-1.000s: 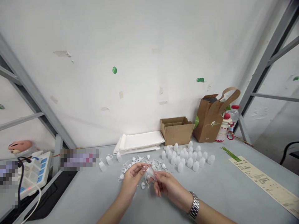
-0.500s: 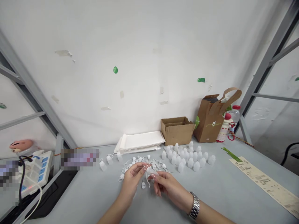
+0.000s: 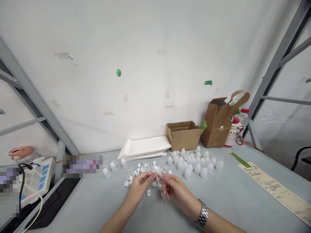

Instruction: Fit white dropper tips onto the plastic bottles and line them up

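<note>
In the middle of the desk my two hands meet around a small translucent white container with a white corded cap (image 3: 156, 168) at its upper end. My right hand (image 3: 178, 189), a metal watch on its wrist, pinches the container (image 3: 160, 174). My left hand (image 3: 141, 187) is closed, its fingertips at the cap's cord. Behind them lies a pile of white corded caps (image 3: 139, 168), partly covered by my hands. A single white cap (image 3: 148, 193) lies just in front. To the right stand several translucent white containers (image 3: 197, 168); to the left are three capped ones (image 3: 113, 166).
Against the wall are a stack of white sheets (image 3: 145, 147), an open cardboard box (image 3: 184, 139) and a brown paper bag (image 3: 216, 126). A printed paper strip (image 3: 274, 187) lies at right. A power strip (image 3: 40, 178) with cables sits at left.
The held container and cap have turned more upright, cap end up. My left fingertips have shifted down from the cap's end toward the cord.
</note>
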Available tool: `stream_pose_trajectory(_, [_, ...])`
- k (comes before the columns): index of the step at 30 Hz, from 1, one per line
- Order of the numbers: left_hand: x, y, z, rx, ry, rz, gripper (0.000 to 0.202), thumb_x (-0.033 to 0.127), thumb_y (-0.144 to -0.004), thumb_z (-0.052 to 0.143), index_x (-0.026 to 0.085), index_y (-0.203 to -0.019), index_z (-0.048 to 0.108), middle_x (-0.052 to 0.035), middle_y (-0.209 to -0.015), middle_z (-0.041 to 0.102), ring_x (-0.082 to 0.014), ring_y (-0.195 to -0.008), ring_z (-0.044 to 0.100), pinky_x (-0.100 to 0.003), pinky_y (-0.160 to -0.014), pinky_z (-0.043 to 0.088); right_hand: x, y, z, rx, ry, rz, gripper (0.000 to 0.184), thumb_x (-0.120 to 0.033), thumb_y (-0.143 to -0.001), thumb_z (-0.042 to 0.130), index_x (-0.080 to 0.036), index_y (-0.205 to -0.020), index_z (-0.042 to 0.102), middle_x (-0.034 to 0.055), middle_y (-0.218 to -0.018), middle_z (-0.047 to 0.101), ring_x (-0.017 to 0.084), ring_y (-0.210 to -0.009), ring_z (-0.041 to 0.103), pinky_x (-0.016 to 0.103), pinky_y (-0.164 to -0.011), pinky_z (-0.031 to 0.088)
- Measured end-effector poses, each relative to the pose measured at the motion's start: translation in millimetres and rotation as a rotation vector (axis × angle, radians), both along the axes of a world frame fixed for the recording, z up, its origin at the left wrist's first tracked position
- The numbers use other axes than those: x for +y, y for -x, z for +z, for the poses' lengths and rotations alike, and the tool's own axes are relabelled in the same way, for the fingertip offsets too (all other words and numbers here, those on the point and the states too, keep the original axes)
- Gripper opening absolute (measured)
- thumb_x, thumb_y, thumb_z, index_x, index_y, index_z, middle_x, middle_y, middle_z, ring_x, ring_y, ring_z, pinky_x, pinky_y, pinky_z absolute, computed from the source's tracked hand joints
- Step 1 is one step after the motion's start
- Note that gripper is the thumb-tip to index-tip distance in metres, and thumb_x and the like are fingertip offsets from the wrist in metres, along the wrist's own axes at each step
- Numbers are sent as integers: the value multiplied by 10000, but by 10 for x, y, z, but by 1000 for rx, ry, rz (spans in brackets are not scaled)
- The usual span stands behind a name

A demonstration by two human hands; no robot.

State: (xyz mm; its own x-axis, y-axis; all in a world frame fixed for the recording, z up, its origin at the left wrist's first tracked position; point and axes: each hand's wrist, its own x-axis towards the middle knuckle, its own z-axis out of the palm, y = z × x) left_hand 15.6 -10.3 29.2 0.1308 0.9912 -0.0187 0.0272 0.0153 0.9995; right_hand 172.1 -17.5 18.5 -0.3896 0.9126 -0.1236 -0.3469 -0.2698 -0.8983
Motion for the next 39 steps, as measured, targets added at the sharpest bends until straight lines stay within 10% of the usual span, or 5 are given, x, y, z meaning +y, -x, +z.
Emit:
stream_pose_trajectory(27, [-3, -18, -68, -33, -8, -68, 344, 501, -662, 637, 159, -653, 605, -23, -618, 649, -162, -642, 597, -275, -671, 453, 7, 1, -68, -368, -297, -157, 402, -569, -806, 458, -176, -723, 479, -54, -484, 472, 103, -436, 462, 224, -471, 372])
stream_pose_trajectory(39, [0, -23, -79, -75, -36, 45, 458, 433, -667, 662, 186, -1026, 522, 48, -586, 569, -134, -538, 578, -246, -561, 433, -29, 18, -75, -406, -313, -110, 409, -565, -817, 449, -166, -769, 525, -47, -493, 488, 107, -460, 456, 228, -491, 372])
